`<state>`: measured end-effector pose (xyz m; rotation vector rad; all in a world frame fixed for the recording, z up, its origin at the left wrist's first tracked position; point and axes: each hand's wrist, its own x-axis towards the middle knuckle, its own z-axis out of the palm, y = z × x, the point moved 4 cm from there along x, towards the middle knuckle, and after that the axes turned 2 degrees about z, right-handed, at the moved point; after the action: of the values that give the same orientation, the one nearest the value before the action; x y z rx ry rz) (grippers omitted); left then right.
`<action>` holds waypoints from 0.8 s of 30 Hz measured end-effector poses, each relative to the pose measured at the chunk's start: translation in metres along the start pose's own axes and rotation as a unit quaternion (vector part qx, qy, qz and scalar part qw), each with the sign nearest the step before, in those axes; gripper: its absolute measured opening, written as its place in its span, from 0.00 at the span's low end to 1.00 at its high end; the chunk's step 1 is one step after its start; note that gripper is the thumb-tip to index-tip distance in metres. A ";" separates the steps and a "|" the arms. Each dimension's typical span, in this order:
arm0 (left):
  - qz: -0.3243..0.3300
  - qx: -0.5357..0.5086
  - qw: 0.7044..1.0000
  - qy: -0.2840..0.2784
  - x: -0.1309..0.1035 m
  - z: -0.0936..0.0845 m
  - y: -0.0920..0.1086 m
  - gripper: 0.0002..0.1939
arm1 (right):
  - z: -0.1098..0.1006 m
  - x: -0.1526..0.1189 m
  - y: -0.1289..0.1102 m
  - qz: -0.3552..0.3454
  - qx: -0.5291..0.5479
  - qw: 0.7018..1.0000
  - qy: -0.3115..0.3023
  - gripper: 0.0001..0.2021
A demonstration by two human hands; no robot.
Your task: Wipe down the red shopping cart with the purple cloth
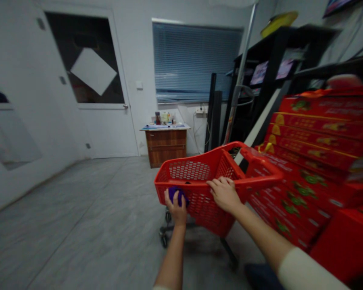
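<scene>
A red plastic shopping cart (211,217) with perforated sides stands on dark wheeled legs in front of me. My left hand (177,207) is closed around a purple cloth (174,194) and presses it against the near side of the basket, just under the rim. Over the same rim, farther right, my right hand (225,193) is hooked with its fingers on the edge, gripping it. Most of the basket's inside is hidden behind the near wall.
Stacked red cartons (314,161) crowd the right side, close to the cart's handle. Behind stands a small wooden cabinet (167,147) with bottles on top. Black shelving (278,52) and a metal pole (238,76) are at the back right; a white door (105,129) is at left.
</scene>
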<state>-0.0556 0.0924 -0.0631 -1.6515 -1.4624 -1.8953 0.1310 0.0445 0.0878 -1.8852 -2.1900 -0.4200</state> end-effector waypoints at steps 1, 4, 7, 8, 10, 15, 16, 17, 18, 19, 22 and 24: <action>-0.004 -0.003 1.000 0.002 -0.006 0.003 0.005 0.16 | 0.000 0.000 -0.002 0.000 -0.002 1.000 0.002 0.19; 0.029 -0.009 0.999 -0.016 -0.032 0.016 0.025 0.16 | 0.001 0.001 -0.006 0.001 -0.003 1.000 0.010 0.19; 0.067 -0.021 0.997 -0.041 -0.049 0.024 0.034 0.15 | 0.002 -0.001 -0.007 -0.004 0.000 1.000 0.023 0.18; 0.064 -0.024 0.997 -0.040 -0.049 0.024 0.032 0.15 | 0.003 -0.001 -0.007 -0.006 0.000 1.000 0.026 0.18; 0.019 -0.024 0.999 -0.012 -0.043 0.021 0.022 0.13 | 0.004 -0.003 -0.006 -0.008 0.000 0.999 0.031 0.18; -0.163 -0.007 0.983 0.089 -0.039 0.016 0.008 0.14 | 0.006 -0.005 -0.009 -0.009 -0.002 0.999 0.034 0.19; -0.183 -0.007 0.978 0.097 -0.045 0.019 0.012 0.14 | 0.006 -0.004 -0.010 -0.009 -0.002 0.999 0.033 0.19; -0.195 -0.009 0.976 0.098 -0.054 0.021 0.017 0.14 | 0.005 -0.004 -0.011 -0.008 -0.001 0.999 0.031 0.19; -0.199 -0.014 0.976 0.092 -0.063 0.025 0.024 0.14 | 0.005 -0.004 -0.011 -0.007 0.000 1.000 0.029 0.19; -0.193 -0.021 0.978 0.080 -0.072 0.028 0.032 0.13 | 0.005 -0.004 -0.011 -0.007 0.001 1.000 0.028 0.19; -0.142 -0.056 0.988 0.022 -0.085 0.032 0.053 0.11 | 0.004 -0.005 -0.010 -0.012 -0.006 1.000 0.028 0.19; -0.117 -0.069 0.991 0.016 -0.073 0.028 0.062 0.11 | 0.003 -0.006 -0.009 -0.021 -0.018 0.999 0.033 0.19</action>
<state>0.0306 0.0547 -0.0974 -1.5562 -1.6073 -2.1807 0.1234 0.0387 0.0823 -1.8186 -2.1971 -0.5257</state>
